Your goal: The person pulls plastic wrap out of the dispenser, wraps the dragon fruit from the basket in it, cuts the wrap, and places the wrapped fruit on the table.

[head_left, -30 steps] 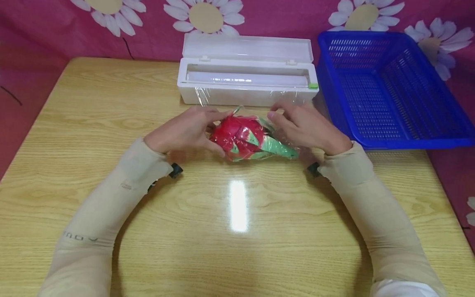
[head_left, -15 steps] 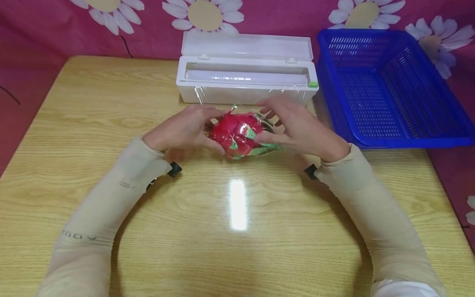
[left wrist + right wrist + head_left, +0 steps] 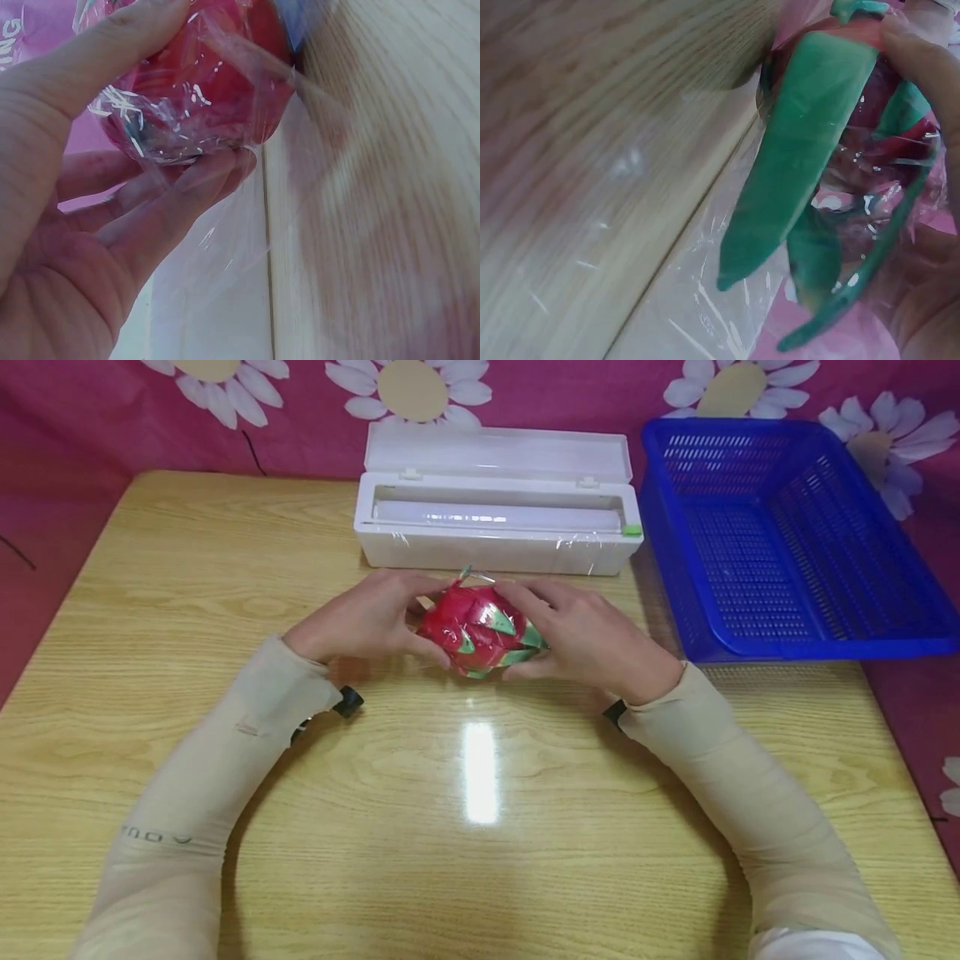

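A red dragon fruit with green leaf tips lies between both hands in the head view, covered in clear cling film. My left hand grips its left end, thumb on the near side and fingers beyond. Around its leafy right end curls my right hand. In the right wrist view, long green leaves show under the film, and loose film spreads beside them. More loose film trails from the fruit in the left wrist view. The fruit's underside is hidden.
Behind the fruit stands a white cling film box, lid up, with a film roll inside and shiny film over its front. A blue plastic basket stands at the right. The wooden table meets a pink flowered cloth.
My right hand has moved left and closed round the fruit's leafy end, folding the long green leaf out of sight in the head view. My left hand has kept its grip.
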`<state>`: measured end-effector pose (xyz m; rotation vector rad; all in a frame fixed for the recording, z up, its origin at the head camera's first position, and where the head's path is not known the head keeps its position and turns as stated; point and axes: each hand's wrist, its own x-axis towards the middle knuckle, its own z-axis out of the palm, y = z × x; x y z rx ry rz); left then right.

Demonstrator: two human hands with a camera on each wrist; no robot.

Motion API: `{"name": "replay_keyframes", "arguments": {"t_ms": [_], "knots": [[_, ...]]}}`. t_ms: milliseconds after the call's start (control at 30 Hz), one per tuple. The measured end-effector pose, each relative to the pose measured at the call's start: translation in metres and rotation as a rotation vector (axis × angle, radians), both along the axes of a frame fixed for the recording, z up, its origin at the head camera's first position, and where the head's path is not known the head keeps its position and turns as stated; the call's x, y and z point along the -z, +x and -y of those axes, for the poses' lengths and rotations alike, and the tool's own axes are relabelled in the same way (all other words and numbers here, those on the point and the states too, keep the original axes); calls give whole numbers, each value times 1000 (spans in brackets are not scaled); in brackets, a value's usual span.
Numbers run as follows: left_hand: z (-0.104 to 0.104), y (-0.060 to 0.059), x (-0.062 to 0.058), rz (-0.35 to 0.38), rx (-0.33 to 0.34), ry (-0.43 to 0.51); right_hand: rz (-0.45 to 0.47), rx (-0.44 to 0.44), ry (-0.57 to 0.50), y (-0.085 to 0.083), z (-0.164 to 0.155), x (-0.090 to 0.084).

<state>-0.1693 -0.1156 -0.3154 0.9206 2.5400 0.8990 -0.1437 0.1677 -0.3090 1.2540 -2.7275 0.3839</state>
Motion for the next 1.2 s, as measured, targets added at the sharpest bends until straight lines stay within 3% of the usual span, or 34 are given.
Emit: {"name": "replay_keyframes", "arguments": {"t_ms": [167, 400, 567, 700, 900, 1067, 1200], "knots": [[0, -1, 2, 35, -17, 21, -31, 0, 10, 0, 1, 3], [1, -2, 1, -6, 0, 15, 10, 19, 23, -3, -2, 4], [7, -2, -4, -26, -31, -19, 10, 9, 20, -4, -4, 4], [12, 1, -11, -103, -31, -24, 7, 17, 22, -5, -5, 5], [3, 10, -14, -275, 58, 26, 1, 22, 12, -7, -7, 6], [-10, 15, -9, -257, 80, -25, 6, 10, -8, -9, -8, 8], [-14, 16, -4, -219, 67, 3, 23, 12, -11, -10, -9, 9]]}}
